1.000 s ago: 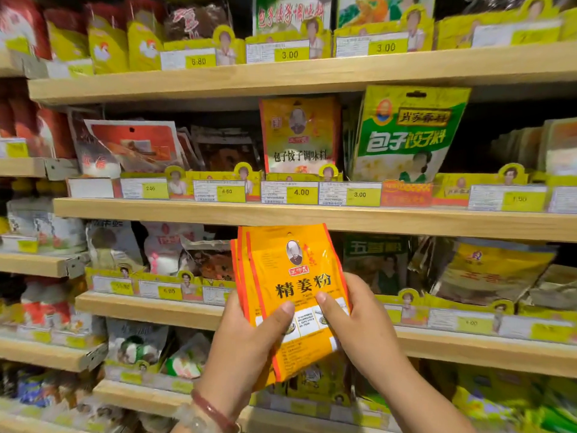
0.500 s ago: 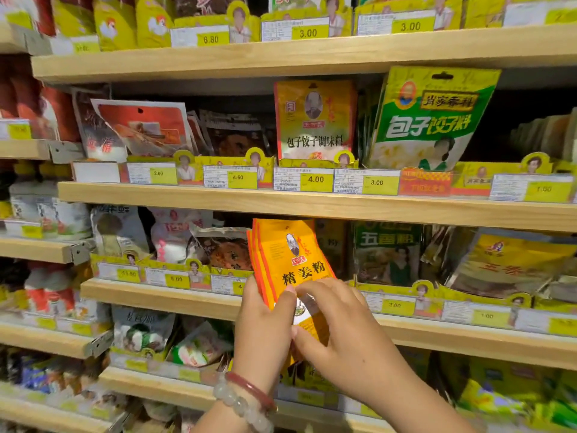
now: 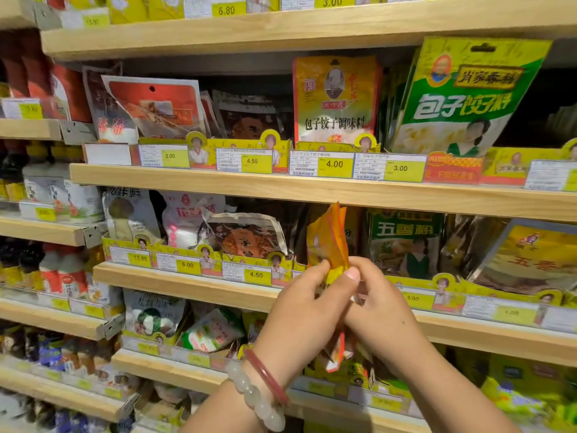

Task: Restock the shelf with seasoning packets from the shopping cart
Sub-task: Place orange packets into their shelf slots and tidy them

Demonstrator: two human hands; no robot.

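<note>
Holding a small stack of orange-and-yellow foil seasoning packets [image 3: 327, 242] edge-on to us, we have both hands clamped on its lower half: the left hand [image 3: 299, 317] pinches the near edge between thumb and fingers, and the right hand [image 3: 384, 314] wraps the opposite edge with the thumb on top. A second ago the printed faces pointed at us and the stack sat lower and clear of the display; now it is turned sideways and its top has moved up to just under the pale wooden shelf board [image 3: 312, 190] above, in the dark gap between the silver-and-orange foil pouch [image 3: 246, 235] and the green five-spice packet [image 3: 406, 242]. We judge this as the insertion step: the stack is aligned with its slot behind the yellow cardboard price rail [image 3: 199, 264] but not yet seated, since the lower ends hang in front of the shelf lip, between our wrists. Next move calls for pushing back and down into the slot before releasing. Risk: thin packets fanning apart or catching on the rail. Cart not in view; remaining stock unknown.
</note>
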